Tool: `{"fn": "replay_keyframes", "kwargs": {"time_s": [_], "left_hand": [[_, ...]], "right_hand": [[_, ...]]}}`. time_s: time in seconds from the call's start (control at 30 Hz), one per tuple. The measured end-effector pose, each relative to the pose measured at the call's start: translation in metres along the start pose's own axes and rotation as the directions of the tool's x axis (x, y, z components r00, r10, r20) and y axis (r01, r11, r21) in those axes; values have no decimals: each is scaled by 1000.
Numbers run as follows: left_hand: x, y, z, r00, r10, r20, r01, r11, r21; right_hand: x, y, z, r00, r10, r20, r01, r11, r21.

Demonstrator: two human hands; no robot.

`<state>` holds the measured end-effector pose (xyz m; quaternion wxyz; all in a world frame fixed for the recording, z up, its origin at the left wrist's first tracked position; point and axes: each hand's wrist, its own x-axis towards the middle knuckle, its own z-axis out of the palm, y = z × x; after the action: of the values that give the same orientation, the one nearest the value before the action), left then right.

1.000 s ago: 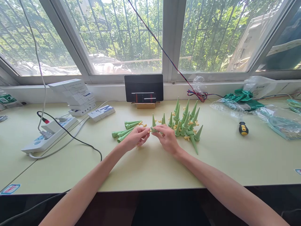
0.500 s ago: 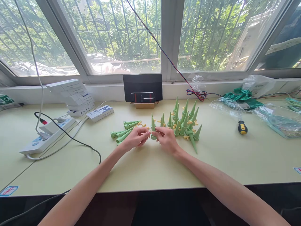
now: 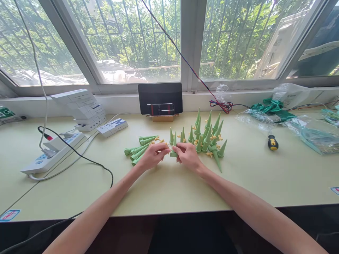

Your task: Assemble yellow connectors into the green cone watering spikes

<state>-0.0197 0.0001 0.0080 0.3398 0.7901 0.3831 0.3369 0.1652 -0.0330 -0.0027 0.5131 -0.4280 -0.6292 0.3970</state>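
Observation:
My right hand (image 3: 188,155) grips a green plant watering spike (image 3: 174,146) between thumb and fingers, and its pointed end is up. Just left of it, my left hand (image 3: 153,155) is closed in a pinch; whatever lies between the fingertips is too small to make out. Another green spike (image 3: 171,135) stands upright behind the held one. Beyond my right hand is a cluster of upright spikes (image 3: 207,139) with small yellow valves (image 3: 214,137) on their sides; one spike (image 3: 217,160) leans tip-down at the front. Several green spikes (image 3: 137,152) lie flat beside my left hand, near loose yellow valves (image 3: 156,139).
A phone (image 3: 161,109) leans against a black tablet (image 3: 160,95) at the back. To the left are a power strip (image 3: 53,153), a black cable (image 3: 87,157) and stacked white boxes (image 3: 82,109). A screwdriver (image 3: 272,143) and plastic bags (image 3: 315,135) lie on the right.
The spike in my right hand has turned from tilted to upright and is lower. My hands have drawn slightly apart, and the yellow piece seen earlier at my left fingertips no longer shows clearly.

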Motion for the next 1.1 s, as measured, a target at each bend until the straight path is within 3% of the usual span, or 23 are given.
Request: {"fn": "replay_keyframes", "kwargs": {"time_s": [0.2, 0.37, 0.57, 0.7, 0.9, 1.1], "left_hand": [[-1, -1, 0, 993, 114, -19, -111, 987, 112], [1, -2, 3, 995, 85, -61, -80, 994, 73], [4, -1, 5, 985, -2, -174, 1, 1000, -5], [4, 1, 3, 972, -103, -210, 82, 991, -108], [5, 1, 0, 963, -256, -79, 225, 932, -284], [6, 1, -3, 940, -325, 104, 331, 790, -516]], "right_hand": [[1, -2, -2, 999, 26, 28, -27, 999, 41], [1, -1, 1, 1000, 3, -20, -2, 999, 40], [3, 5, 6, 970, -195, -145, 174, 973, -150], [3, 10, 7, 936, -324, -140, 279, 923, -266], [3, 15, 6, 895, -434, -100, 375, 855, -358], [4, 10, 4, 850, -525, -41, 448, 761, -469]]}}
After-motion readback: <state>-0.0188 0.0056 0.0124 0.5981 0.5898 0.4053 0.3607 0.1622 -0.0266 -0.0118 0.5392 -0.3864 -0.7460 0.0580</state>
